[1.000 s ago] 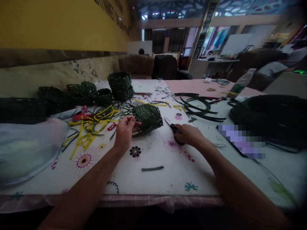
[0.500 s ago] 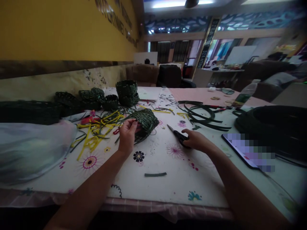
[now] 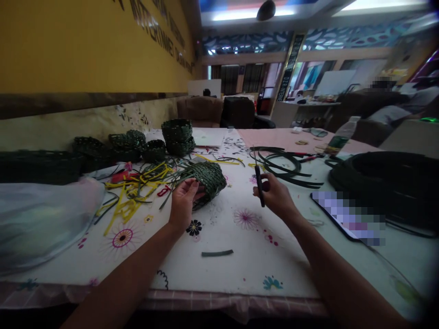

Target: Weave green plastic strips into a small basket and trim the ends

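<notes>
- Your two hands both grip something: the left hand (image 3: 183,201) pinches the woven basket at its near left side, and the right hand (image 3: 277,196) is closed around the scissors.
- Beneath them spreads the table (image 3: 240,269), with a big dark round bundle (image 3: 384,183) near its right edge.
- Smaller is the woven basket (image 3: 212,178), dark green, lying on its side around mid-table, loose ends poking out on the left.
- Next come the scissors (image 3: 259,185), apart from the basket, blades pointing away from you; you can't tell whether they are parted.
- Smallest is a cut green strip (image 3: 217,253), close to the table's front edge.
- You seem to be at the trimming step. The next move probably calls for steadying the rim, separating one loose end and bringing the blades to it, clear of your left fingertips and the weave.
</notes>
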Demonstrator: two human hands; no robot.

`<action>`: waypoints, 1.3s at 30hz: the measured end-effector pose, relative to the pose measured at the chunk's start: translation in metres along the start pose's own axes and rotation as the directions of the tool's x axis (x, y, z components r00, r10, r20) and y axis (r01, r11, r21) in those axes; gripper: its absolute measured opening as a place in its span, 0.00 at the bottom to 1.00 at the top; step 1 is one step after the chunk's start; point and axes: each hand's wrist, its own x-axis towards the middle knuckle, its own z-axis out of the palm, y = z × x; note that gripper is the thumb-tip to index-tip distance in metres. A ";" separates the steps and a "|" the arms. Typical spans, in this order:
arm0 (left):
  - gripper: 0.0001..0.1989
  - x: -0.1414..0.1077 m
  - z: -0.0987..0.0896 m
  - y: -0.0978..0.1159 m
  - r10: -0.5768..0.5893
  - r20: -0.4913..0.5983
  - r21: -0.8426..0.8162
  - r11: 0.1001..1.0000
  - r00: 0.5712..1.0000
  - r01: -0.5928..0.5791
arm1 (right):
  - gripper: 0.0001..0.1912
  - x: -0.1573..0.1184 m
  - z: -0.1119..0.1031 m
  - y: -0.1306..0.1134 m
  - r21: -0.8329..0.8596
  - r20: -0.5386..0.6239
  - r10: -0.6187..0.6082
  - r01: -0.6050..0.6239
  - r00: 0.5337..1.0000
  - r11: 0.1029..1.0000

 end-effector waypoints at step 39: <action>0.21 -0.026 0.016 -0.006 -0.033 0.077 0.033 0.999 0.997 0.031 | 0.30 -0.067 0.061 -0.034 -0.008 -0.056 -0.599 0.599 0.799 0.800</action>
